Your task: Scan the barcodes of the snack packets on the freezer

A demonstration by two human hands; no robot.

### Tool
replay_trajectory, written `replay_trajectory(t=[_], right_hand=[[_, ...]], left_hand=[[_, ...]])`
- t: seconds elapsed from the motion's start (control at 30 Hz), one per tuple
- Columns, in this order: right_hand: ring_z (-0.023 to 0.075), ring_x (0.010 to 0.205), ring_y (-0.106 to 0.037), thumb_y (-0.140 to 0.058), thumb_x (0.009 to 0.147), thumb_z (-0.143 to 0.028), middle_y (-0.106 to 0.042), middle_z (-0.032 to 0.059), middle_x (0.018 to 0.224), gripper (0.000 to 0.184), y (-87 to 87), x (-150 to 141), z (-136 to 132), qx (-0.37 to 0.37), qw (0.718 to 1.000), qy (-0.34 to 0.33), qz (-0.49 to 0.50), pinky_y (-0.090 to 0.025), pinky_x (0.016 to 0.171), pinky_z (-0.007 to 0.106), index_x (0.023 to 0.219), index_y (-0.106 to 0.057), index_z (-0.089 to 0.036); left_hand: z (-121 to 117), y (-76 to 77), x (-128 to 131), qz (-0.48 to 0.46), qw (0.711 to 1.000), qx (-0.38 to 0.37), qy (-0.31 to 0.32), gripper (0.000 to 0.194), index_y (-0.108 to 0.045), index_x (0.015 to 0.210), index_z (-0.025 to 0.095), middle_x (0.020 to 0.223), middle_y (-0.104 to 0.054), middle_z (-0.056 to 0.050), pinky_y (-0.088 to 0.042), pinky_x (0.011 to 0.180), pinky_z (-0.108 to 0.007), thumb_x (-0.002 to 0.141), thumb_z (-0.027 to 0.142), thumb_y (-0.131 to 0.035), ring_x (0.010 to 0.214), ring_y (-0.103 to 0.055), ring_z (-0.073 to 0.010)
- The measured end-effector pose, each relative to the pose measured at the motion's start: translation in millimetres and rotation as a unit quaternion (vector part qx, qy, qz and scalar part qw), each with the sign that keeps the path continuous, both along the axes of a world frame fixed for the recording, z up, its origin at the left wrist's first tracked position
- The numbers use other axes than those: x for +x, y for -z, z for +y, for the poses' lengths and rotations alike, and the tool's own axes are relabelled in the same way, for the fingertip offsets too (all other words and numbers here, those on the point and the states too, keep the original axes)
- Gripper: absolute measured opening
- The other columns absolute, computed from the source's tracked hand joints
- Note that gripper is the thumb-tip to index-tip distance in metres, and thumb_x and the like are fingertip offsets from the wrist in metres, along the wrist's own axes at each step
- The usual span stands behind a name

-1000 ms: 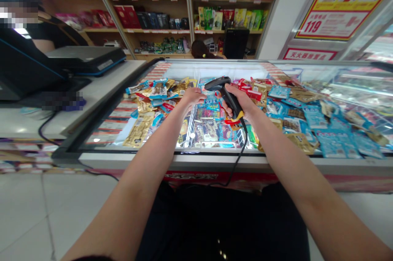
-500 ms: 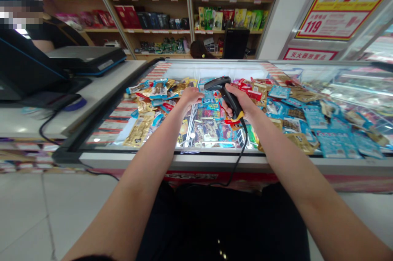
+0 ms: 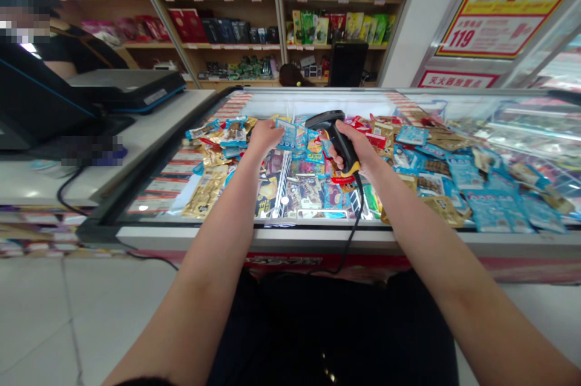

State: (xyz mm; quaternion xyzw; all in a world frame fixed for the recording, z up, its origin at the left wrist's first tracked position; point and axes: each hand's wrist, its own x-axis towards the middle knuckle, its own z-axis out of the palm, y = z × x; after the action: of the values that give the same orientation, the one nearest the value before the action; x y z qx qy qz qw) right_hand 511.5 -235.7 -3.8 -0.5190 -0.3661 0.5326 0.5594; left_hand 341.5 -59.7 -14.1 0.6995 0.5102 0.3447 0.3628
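My left hand (image 3: 264,138) pinches a small blue snack packet (image 3: 287,134); right hand (image 3: 356,147) fingers wrapped tight round a black-and-yellow corded barcode scanner (image 3: 339,141).

Your barcode scanner (image 3: 339,143): black housing, yellow-orange base; packet (image 3: 287,134) at your left hand (image 3: 265,136): pale blue, white print.

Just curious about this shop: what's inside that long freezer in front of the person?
Snack packets fill the chest freezer: gold ones near the left, blue ones on the right. The pile hides whatever lies beneath, so its floor cannot be seen.
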Motion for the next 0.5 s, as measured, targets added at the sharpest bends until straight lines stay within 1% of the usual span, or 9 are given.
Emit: replay_trajectory(t=[0.07,0.1,0.17,0.27,0.33,0.37,0.43,0.5], right_hand=[[0.0119,0.034,-0.045,-0.058,0.087,-0.07,-0.056,0.0014,0.05,0.051,-0.7,-0.4,0.1,0.008,1.0,0.011,-0.001,-0.037,0.029,0.024,0.094,-0.062,-0.019],[0.0118,0.034,-0.045,-0.058,0.087,-0.07,-0.057,0.0013,0.051,0.051,-0.7,-0.4,0.3,0.013,1.0,0.015,-0.001,-0.038,0.029,0.023,0.095,-0.062,-0.019],[0.0115,0.035,-0.046,-0.057,0.088,-0.069,-0.058,0.0012,0.052,0.051,0.0,0.1,1.2,0.023,1.0,0.018,0.001,-0.039,0.03,0.023,0.097,-0.062,-0.019],[0.0114,0.035,-0.047,-0.056,0.09,-0.068,-0.059,0.0014,0.053,0.051,2.7,2.6,3.2,0.027,1.0,0.013,0.005,-0.039,0.03,0.023,0.101,-0.063,-0.018],[0.0115,0.036,-0.047,-0.055,0.091,-0.067,-0.059,0.0014,0.054,0.052,4.5,4.7,4.6,0.031,0.999,0.007,0.008,-0.04,0.031,0.023,0.105,-0.063,-0.018],[0.0116,0.036,-0.048,-0.055,0.091,-0.067,-0.059,0.0012,0.054,0.053,5.1,5.5,5.0,0.034,0.999,0.005,0.01,-0.041,0.031,0.022,0.108,-0.063,-0.018],[0.0116,0.036,-0.048,-0.053,0.093,-0.067,-0.059,0.0008,0.054,0.054,5.5,6.3,5.5,0.039,0.999,0.004,0.012,-0.041,0.032,0.022,0.113,-0.063,-0.018],[0.0116,0.036,-0.047,-0.051,0.095,-0.066,-0.058,0.0002,0.053,0.055,5.3,6.4,5.5,0.043,0.999,0.008,0.012,-0.041,0.032,0.022,0.116,-0.063,-0.017]], left_hand=[[1.5,-9.2,-12.7,0.135,0.987,0.076,-0.046,0.005,-0.062,0.074,0.02,0.081,-0.069,-0.009,-0.051,0.09,-0.038,0.073,0.024,-0.064,0.101,-0.066,-0.031],[1.9,-13.3,-19.4,0.185,0.976,0.094,-0.072,0.009,-0.065,0.08,0.019,0.091,-0.071,-0.013,-0.05,0.093,-0.042,0.075,0.026,-0.063,0.108,-0.065,-0.0344],[2.9,-19.2,-33.2,0.243,0.956,0.103,-0.124,0.023,-0.069,0.096,0.017,0.109,-0.071,-0.019,-0.047,0.099,-0.049,0.078,0.029,-0.061,0.118,-0.061,-0.0402],[6.8,-19.8,-51.8,0.281,0.937,0.111,-0.178,0.047,-0.065,0.121,0.01,0.129,-0.064,-0.027,-0.037,0.109,-0.059,0.078,0.031,-0.062,0.129,-0.053,-0.0456],[9.2,-16.4,-59.3,0.286,0.927,0.13,-0.206,0.061,-0.058,0.132,0.006,0.139,-0.056,-0.031,-0.029,0.115,-0.063,0.077,0.033,-0.064,0.136,-0.045,-0.0473],[9.6,-14.4,-60.9,0.284,0.923,0.141,-0.219,0.065,-0.055,0.135,0.004,0.143,-0.052,-0.032,-0.025,0.116,-0.065,0.077,0.033,-0.064,0.139,-0.042,-0.0474],[8.1,-11.3,-59.3,0.279,0.917,0.166,-0.23,0.064,-0.053,0.138,0.003,0.146,-0.048,-0.032,-0.018,0.119,-0.066,0.081,0.033,-0.059,0.142,-0.037,-0.0461],[4.2,-9.7,-52.7,0.278,0.916,0.187,-0.222,0.06,-0.053,0.139,0.003,0.148,-0.047,-0.031,-0.011,0.12,-0.067,0.087,0.034,-0.053,0.144,-0.035,-0.0446]])
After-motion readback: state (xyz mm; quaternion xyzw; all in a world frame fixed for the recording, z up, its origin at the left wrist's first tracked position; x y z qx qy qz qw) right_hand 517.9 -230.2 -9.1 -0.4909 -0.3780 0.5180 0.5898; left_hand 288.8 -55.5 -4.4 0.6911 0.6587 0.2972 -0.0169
